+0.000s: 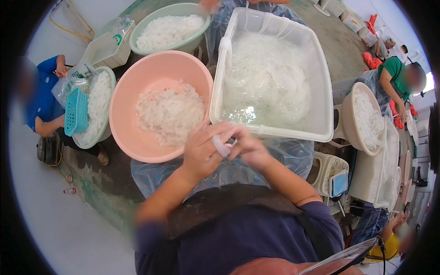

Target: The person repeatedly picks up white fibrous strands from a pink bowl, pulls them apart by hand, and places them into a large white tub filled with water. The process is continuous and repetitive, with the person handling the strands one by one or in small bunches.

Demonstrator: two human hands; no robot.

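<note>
My left hand (206,147) is raised over the near rim of a pink plastic basin (123,137), holding a whitish, translucent, wet strand (220,145) that loops at its fingers. My right hand (251,147) meets it from the right, its fingertips at the same strand; it is a little blurred, and its exact grip is partly hidden. In the basin lies a pile of wet white pieces (172,113). To the right, a white rectangular tub (330,103) holds cloudy water with a pale stringy mass (275,75), and strands hang over its far rim.
A pale green basin (137,44) of white material stands beyond the pink one. At left, a person in blue (48,89) is by another basin with a turquoise basket (76,111). At right are a person in green (392,75), a beige basin (347,110) and a stool (319,165).
</note>
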